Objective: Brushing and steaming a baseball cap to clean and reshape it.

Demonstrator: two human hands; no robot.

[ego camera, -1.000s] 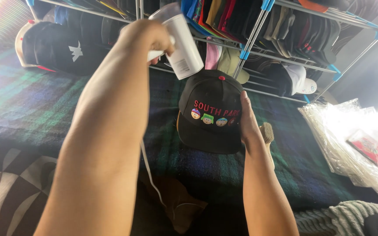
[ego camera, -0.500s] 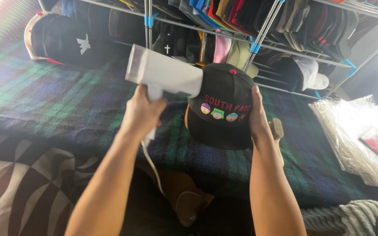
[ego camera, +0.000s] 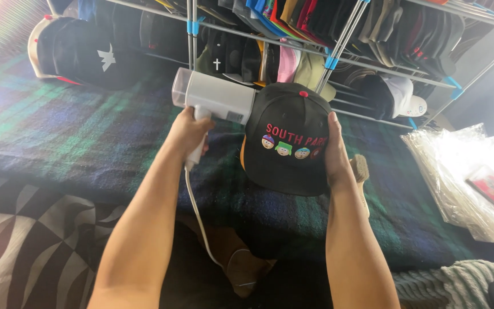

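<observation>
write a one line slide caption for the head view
Left hand aims a white handheld steamer at a black cap held by the right hand.

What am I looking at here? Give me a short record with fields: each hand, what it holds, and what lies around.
Left hand: grips the handle of a white handheld steamer, its head against the cap's left side
Right hand: holds a black cap by its right edge, front facing the camera
Cap front: red lettering above four small cartoon figures
Cord: white, hangs down from the steamer handle
Surface: dark green and blue plaid blanket
Behind: metal rack packed with many caps
Right side: clear plastic bags
Beside the right wrist: a small brush
</observation>
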